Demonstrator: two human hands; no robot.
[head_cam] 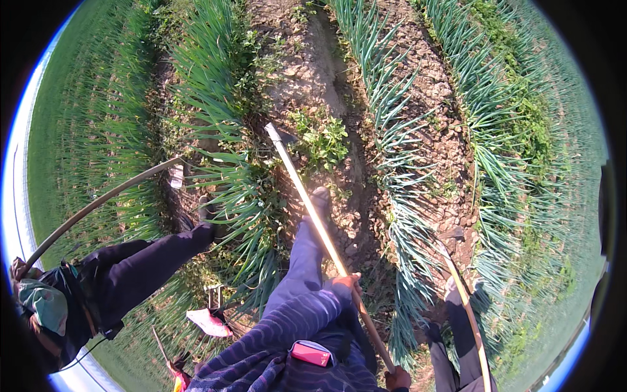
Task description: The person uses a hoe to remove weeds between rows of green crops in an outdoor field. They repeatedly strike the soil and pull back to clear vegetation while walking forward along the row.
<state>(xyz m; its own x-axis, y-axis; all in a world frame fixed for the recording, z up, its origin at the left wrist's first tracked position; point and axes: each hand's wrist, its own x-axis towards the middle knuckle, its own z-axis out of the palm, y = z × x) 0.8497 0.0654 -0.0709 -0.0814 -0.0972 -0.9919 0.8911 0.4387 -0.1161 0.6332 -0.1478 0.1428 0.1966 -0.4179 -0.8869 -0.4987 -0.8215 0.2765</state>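
A long wooden-handled hoe (pixel 313 215) slants across the furrow in front of me. Partway down its shaft, my left hand (pixel 347 282) is closed around the wood. My right hand (pixel 397 378) grips the handle's lower end at the bottom of the picture. The dark hoe blade (pixel 288 137) rests low at the far end, partly in shadow. Just right of that blade stands a leafy green weed clump (pixel 323 137). A row of onion-like plants (pixel 220 98) grows to the left of the hoe, and another such row (pixel 387 117) grows to the right.
A person (pixel 98 289) on the left holds a curved wooden handle (pixel 108 196). At lower right, another person's legs (pixel 463 333) show beside a second hoe (pixel 463 289). My shoe (pixel 321 196) stands in the furrow. A pink-and-white object (pixel 209 322) is at lower left.
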